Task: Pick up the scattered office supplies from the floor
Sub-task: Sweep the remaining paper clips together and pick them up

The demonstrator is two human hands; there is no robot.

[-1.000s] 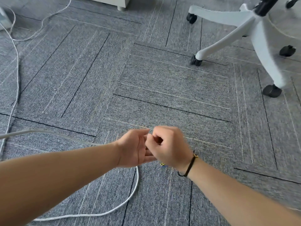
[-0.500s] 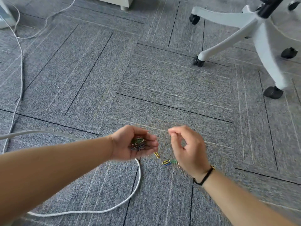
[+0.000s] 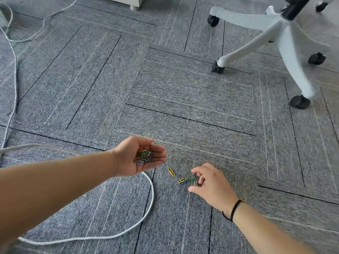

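My left hand (image 3: 136,158) is cupped palm up above the grey carpet and holds a small heap of coloured paper clips (image 3: 144,156). On the carpet just right of it lies a yellow paper clip (image 3: 171,171). A second yellow clip (image 3: 182,180) lies on a blue one, with a green clip (image 3: 191,179) beside them. My right hand (image 3: 211,186) is down on the floor at that cluster, thumb and fingers spread around the green clip. Whether the fingers pinch a clip is hidden and blurred.
A white cable (image 3: 146,213) loops across the carpet under my left forearm; another white cable (image 3: 12,74) runs along the left edge. A white office chair base (image 3: 282,33) with black castors stands at the back right. A white cabinet foot (image 3: 134,5) shows at the top.
My hands were together, then parted. My left hand opened to show the clips in its palm. My right hand dropped to the clips on the carpet.
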